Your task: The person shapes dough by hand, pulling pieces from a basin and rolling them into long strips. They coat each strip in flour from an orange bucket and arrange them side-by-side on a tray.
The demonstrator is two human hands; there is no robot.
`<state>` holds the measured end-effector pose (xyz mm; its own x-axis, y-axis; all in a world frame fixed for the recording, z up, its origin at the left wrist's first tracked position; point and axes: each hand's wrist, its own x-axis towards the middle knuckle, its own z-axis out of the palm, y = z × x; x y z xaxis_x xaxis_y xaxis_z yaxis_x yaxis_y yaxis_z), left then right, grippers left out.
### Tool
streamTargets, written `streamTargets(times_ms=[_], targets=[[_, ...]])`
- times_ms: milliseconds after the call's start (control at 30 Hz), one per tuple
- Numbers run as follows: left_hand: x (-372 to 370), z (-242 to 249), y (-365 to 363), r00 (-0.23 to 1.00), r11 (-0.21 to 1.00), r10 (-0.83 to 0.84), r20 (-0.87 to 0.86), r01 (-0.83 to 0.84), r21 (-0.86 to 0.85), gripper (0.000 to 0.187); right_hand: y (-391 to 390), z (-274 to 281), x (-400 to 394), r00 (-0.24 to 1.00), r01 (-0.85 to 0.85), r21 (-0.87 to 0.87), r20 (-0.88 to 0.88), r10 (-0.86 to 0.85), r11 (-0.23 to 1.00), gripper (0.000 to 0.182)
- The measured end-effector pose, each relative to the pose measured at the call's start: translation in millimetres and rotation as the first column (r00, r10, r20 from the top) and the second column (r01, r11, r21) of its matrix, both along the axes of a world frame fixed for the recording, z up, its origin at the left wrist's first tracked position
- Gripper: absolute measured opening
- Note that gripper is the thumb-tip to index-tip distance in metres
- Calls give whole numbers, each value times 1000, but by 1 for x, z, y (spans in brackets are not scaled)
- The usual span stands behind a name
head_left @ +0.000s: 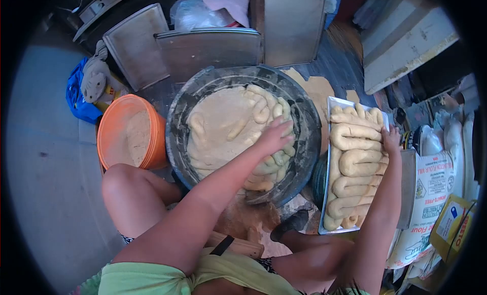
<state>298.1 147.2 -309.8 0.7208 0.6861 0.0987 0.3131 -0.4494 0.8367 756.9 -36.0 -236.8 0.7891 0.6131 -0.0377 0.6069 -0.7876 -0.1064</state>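
A wide black tub [175,112] holds pale flour or crumbs [218,112], with dough ropes [261,105] lying along its right side. My left hand [275,138] rests on the dough ropes at the tub's right, its fingers apart. To the right, a metal tray [323,214] carries long dough ropes [357,160] folded back and forth. My right hand [391,139] is at the tray's upper right edge, beside the ropes; its fingers are spread and touch the rim area.
An orange bucket [160,143] with brown powder stands left of the tub. Metal trays [213,51] lean behind it. Flour sacks [431,178] and a yellow box [453,226] are at the right. A blue bag [77,95] lies at the left.
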Motion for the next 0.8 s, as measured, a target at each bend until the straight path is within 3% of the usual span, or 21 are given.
streamTargets(times_ms=[33, 67, 100, 133, 200, 233, 267, 300, 333, 400, 433, 500, 533, 600, 633, 700, 733, 767, 800], targets=[[-33, -21, 4, 984, 991, 137, -116, -135, 28, 55, 14, 17, -21, 993, -41, 90, 112, 30, 995, 58], [-68, -45, 13, 917, 944, 317, -240, -282, 169, 52, 29, 37, -49, 973, -89, 173, 224, 49, 981, 57], [-109, -82, 25, 835, 870, 492, -245, -468, 153, 55, 47, 58, -78, 964, -210, 233, 212, 161, 949, 54], [-144, -108, 36, 673, 749, 655, -342, -638, 178, 65, 67, 71, -107, 942, -319, 291, 199, 269, 902, 52], [-194, -105, 56, 388, 520, 725, -569, -851, 82, 85, 105, 67, -148, 861, -506, 380, 168, 480, 774, 50], [-211, -118, 69, 385, 520, 716, -583, -851, 76, 85, 124, 69, -187, 850, -522, 349, 137, 508, 779, 49], [-226, -139, 82, 505, 630, 616, -605, -777, -7, 89, 138, 77, -234, 835, -549, 284, 141, 532, 786, 48], [-232, -151, 92, 615, 723, 504, -607, -685, -93, 93, 150, 63, -261, 801, -582, 336, 78, 594, 741, 49], [-228, -150, 95, 615, 719, 502, -609, -688, -102, 93, 160, 64, -303, 817, -535, 346, -19, 576, 771, 50], [-203, -143, 91, 600, 667, 570, -562, -737, -111, 91, 178, 25, -350, 726, -600, 410, -82, 683, 687, 49], [-195, -146, 83, 601, 663, 569, -562, -739, -120, 91, 184, 11, -379, 733, -563, 399, -162, 661, 723, 49], [-184, -153, 66, 653, 799, 597, -466, -538, 270, 81, 191, -28, -420, 667, -508, 459, -326, 670, 729, 47], [-176, -148, 67, 653, 798, 597, -466, -541, 265, 81, 192, -56, -434, 624, -475, 527, -363, 692, 705, 46], [-167, -129, 73, 605, 639, 700, -380, -768, -47, 77, 186, -89, -460, 561, -372, 501, -549, 620, 781, 44], [-168, -127, 81, 604, 637, 698, -385, -769, -54, 77, 181, -101, -471, 561, -375, 494, -553, 616, 784, 44], [-172, -119, 99, 471, 501, 705, -530, -860, -98, 76, 169, -119, -485, 411, -254, 426, -765, 496, 868, 43], [-177, -116, 104, 450, 534, 641, -622, -843, -61, 77, 163, -128, -488, 411, -258, 427, -763, 499, 866, 43], [-189, -122, 104, 449, 531, 644, -620, -845, -60, 77, 155, -137, -491, 348, -205, 408, -819, 456, 890, 42], [-202, -138, 102, 608, 560, 650, -456, -789, -252, 73, 153, -141, -493, 280, -156, 384, -866, 414, 910, 42]])
